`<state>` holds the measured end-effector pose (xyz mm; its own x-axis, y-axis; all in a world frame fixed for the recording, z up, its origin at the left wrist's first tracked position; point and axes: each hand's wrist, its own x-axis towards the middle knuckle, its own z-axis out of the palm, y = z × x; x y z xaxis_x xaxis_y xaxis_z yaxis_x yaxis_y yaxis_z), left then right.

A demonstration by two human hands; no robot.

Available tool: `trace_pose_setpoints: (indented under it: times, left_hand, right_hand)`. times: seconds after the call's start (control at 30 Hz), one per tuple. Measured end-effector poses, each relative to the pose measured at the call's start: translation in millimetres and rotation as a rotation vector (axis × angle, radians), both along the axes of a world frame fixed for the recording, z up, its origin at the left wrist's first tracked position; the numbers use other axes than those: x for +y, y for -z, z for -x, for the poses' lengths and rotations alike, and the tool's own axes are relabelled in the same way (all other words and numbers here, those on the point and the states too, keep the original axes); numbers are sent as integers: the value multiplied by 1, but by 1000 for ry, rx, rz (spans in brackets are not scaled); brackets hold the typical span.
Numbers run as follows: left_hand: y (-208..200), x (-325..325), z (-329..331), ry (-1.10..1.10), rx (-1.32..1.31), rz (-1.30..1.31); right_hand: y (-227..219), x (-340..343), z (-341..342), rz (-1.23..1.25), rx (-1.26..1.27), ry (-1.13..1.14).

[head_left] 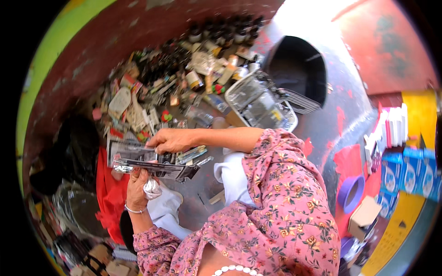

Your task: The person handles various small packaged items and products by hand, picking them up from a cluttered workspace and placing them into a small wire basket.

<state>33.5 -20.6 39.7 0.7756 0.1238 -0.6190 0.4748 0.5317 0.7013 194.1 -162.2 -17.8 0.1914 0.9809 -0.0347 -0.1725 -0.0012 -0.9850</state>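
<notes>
My left hand (137,191), with a bracelet at the wrist, grips a flat black-and-clear plastic packet (177,171) from below. A crumpled white wad (152,188) sits against its fingers; I cannot tell if it is tissue or cloth. Just behind lies a second flat packet (131,151), grey with a dark border, partly hidden. Its upper edge is between the fingers of my right hand (172,140), which are curled with the index finger forward. The two packets overlap.
A heap of bottles (194,80), packets and small goods spreads over the floor ahead. A white-rimmed tray (294,120) of plastic packets stands beside a black bin (297,69). Red cloth (108,193) lies left; purple tape (351,194) and blue boxes (409,170) are right.
</notes>
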Motion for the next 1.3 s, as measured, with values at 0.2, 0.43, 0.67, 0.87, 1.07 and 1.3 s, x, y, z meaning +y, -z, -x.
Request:
trace_pose_setpoints:
  times: [0.2, 0.43, 0.67, 0.87, 1.07, 1.3]
  left_hand:
    - [8, -16, -49, -12, -187, 221]
    - [47, 4, -69, -6, -104, 151]
    - [42, 15, -78, -2, -88, 225]
    - [47, 24, -90, -19, -76, 384]
    - [42, -6, -101, -176, 15, 181]
    - [97, -2, -89, -76, 17, 195]
  right_hand:
    - [-45, -35, -15, 587, -707, 204]
    - [-56, -60, 17, 640, -463, 802]
    - [-18, -60, -6, 174, 946, 486]
    - [-77, -70, 12, -64, 923, 333]
    - [-45, -41, 31, 68, 803, 328]
    - [-30, -9, 47, 226, 481, 781]
